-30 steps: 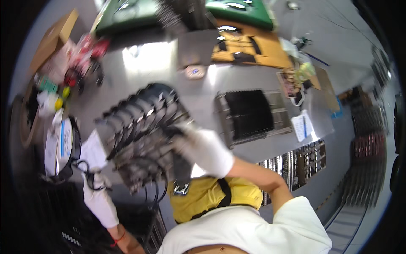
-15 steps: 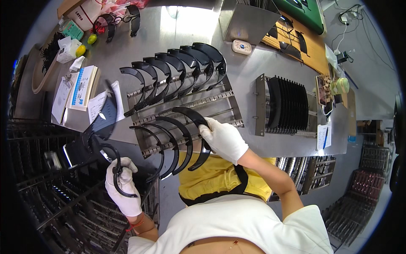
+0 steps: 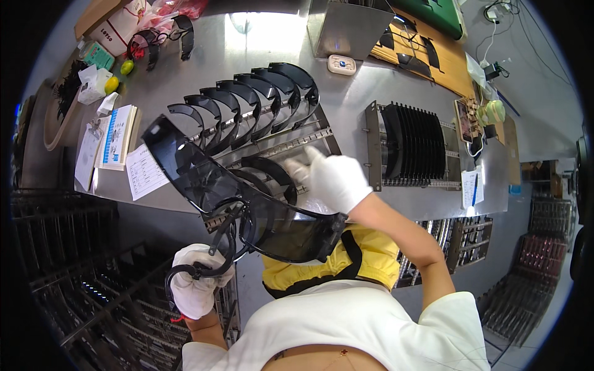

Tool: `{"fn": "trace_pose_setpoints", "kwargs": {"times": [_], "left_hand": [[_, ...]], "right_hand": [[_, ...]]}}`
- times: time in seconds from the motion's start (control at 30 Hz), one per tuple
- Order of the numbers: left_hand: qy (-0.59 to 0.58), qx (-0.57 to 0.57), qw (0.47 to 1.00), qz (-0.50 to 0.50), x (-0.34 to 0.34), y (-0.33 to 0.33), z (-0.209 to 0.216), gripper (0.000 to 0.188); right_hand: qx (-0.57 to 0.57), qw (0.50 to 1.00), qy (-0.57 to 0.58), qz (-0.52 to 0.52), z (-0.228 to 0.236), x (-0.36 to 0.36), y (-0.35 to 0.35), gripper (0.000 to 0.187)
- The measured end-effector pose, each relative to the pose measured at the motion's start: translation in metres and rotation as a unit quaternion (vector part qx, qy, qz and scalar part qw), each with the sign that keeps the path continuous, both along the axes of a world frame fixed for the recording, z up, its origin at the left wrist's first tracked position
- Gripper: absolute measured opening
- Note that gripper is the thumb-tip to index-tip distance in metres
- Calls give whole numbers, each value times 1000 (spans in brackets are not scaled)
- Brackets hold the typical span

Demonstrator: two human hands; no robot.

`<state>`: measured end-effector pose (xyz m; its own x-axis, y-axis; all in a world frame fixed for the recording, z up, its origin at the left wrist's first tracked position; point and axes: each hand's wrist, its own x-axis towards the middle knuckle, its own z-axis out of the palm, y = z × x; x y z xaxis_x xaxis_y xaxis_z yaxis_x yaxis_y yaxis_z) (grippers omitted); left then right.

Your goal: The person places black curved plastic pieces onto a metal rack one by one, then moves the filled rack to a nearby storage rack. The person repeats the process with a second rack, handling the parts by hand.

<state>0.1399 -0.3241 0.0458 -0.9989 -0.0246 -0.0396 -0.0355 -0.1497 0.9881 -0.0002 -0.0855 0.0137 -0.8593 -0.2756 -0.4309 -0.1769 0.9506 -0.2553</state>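
1. Dark tinted visor (image 3: 247,198) is held up over the steel table's (image 3: 204,62) near edge.
2. Left hand (image 3: 197,287) fist-closed on its black frame arm (image 3: 216,253); right hand (image 3: 331,179), fingers loose, on the rim.
3. Judged light, springy, scratch-prone; hold edges and frame, not the lens face.

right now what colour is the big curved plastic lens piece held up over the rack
Dark smoky grey, see-through curved lens piece, clearest in the head view.

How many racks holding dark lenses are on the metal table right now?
2. One slanted rack sits mid-table under the right hand, with a row of curved lenses. A second rack stands to its right, packed with upright lenses. More may be hidden behind the large visor.
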Motion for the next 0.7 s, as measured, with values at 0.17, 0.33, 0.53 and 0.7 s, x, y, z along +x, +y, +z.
{"fn": "trace_pose_setpoints", "kwargs": {"times": [0.17, 0.33, 0.53, 0.7], "left_hand": [[-164, 191, 956, -152, -8, 6, -10, 35], [-257, 423, 869, 5, -23, 32, -1, 37], [221, -636, 736, -69, 8, -15, 34, 15], [192, -669, 540, 473, -113, -181, 42, 45]], "right_hand": [[-518, 765, -349, -155, 48, 6, 11, 44], [-333, 912, 216, 108, 43, -6, 23, 22], [-190, 968, -106, -123, -4, -7, 40, 27], [-135, 989, 57, 12, -26, 10, 29, 25]]}}
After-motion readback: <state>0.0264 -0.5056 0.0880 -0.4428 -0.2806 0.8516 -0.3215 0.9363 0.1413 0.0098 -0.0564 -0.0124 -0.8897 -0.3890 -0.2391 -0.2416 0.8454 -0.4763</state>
